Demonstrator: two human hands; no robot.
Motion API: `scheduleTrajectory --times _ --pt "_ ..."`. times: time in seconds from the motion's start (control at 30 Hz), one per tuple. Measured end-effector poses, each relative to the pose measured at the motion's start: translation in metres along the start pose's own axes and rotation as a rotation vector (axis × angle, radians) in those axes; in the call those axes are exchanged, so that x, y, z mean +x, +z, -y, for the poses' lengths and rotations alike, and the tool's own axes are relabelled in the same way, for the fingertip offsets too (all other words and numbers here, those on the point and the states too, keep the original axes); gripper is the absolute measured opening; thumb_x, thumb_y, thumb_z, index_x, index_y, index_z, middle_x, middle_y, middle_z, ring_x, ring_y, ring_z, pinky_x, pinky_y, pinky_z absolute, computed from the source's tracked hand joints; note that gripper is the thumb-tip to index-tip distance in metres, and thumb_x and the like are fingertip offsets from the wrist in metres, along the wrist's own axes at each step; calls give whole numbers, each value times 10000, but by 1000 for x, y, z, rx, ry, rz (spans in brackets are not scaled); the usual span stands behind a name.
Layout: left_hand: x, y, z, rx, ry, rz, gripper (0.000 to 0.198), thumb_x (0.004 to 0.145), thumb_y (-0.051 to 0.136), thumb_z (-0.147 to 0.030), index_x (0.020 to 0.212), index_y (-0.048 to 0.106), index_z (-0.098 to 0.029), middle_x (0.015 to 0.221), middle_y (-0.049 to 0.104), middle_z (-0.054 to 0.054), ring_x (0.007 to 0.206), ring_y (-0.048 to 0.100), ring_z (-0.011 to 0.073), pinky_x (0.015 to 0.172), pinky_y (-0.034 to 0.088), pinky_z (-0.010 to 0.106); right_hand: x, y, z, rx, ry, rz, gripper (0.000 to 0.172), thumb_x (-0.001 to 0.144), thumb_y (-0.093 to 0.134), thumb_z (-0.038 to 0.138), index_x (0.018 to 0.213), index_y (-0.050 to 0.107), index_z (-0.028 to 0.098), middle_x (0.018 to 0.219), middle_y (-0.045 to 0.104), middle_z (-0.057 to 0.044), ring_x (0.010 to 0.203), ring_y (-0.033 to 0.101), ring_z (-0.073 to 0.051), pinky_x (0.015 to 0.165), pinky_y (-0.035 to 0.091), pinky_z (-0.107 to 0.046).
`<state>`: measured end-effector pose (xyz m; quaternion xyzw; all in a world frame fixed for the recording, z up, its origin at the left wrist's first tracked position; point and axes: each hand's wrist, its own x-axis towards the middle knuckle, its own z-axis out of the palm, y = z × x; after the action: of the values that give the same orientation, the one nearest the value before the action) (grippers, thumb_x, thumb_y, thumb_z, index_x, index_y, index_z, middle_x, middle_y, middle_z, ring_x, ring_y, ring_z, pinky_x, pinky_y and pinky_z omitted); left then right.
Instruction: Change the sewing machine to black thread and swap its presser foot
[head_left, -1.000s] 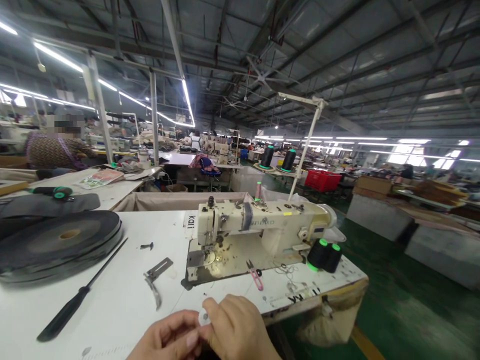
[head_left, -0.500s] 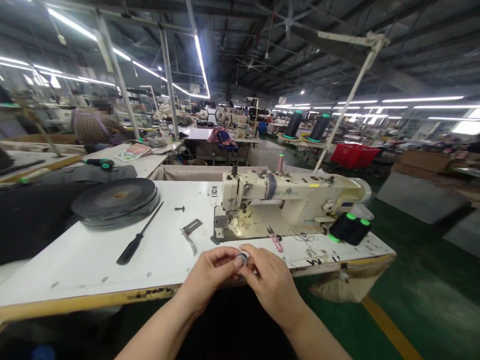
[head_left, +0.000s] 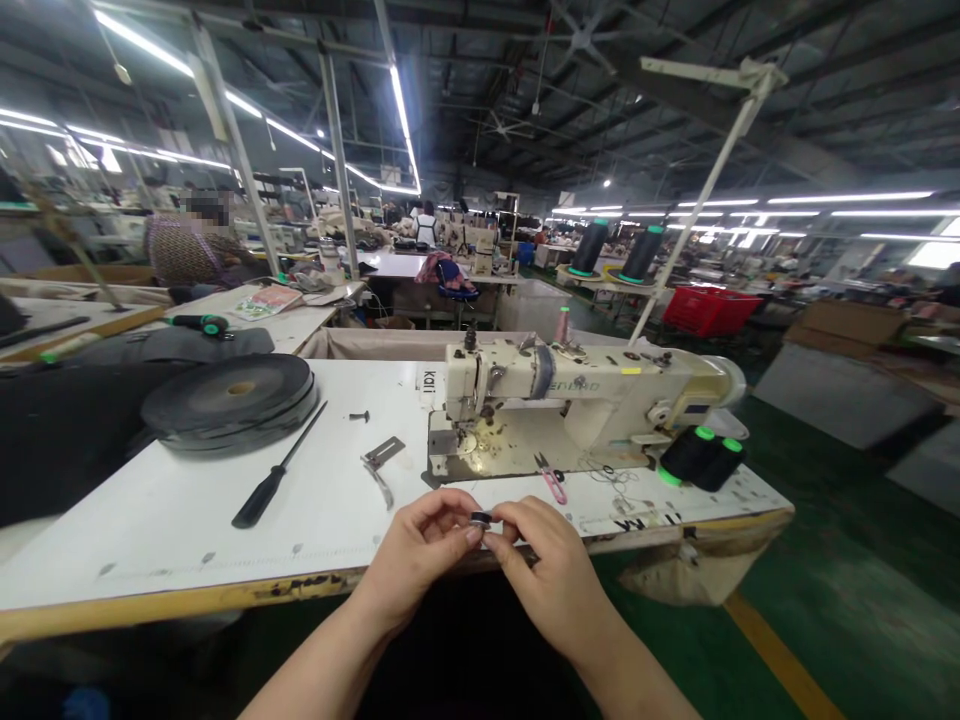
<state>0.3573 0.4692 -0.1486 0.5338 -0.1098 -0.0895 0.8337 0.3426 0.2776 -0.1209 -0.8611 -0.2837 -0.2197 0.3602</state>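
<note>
A white desk point(head_left: 330, 530) with a worn yellow front edge spreads below the person. On its right half stands a cream sewing machine point(head_left: 600, 400), needle end to the left. At the far left lies a thick, flat roll of black tape point(head_left: 195, 402). A black-handled screwdriver point(head_left: 276, 475) lies slantwise just beside it, the handle toward the front edge. The left hand point(head_left: 420, 545) and right hand point(head_left: 547, 550) are close together in front of the machine, the fingertips of both pinched. Two black thread spools point(head_left: 688, 458) with green ends sit side by side near the machine's right end. A metal bracket point(head_left: 385, 453) lies between the screwdriver and the machine. Pink-handled snips point(head_left: 553, 485) rest at the front of the machine's base, blades apart. Beyond the bracket lies a small dark piece point(head_left: 360, 416). Smallest is a dark bobbin point(head_left: 481, 519), held clamped between the fingertips of both hands, above the desk's front edge.
</note>
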Motion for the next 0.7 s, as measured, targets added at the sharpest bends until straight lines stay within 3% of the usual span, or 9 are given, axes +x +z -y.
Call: scheduleTrajectory --times 0.23,0.47,0.7 --pt "-2 4 -2 45 12 -14 277 771 883 -297 953 725 -161 836 691 4 786 608 98 750 488 190 -3 1 -1 51 19 -35 155 977 627 226 1131 642 212 869 636 -17 826 614 -181 772 463 -327" --pt "0 4 2 29 -39 -19 320 736 906 -321 961 734 -172 866 738 24 825 656 130 801 515 233 -2 3 -2 136 110 -56 54 958 638 228 989 681 218 820 637 -2 793 616 -167 752 464 -307" --pt "2 3 5 197 58 -104 277 720 894 -348 905 777 -178 815 731 30 760 637 150 738 512 257 0 -2 -5 330 227 -51 152 987 602 271 1104 695 242 1008 714 -16 927 652 -157 837 490 -275"
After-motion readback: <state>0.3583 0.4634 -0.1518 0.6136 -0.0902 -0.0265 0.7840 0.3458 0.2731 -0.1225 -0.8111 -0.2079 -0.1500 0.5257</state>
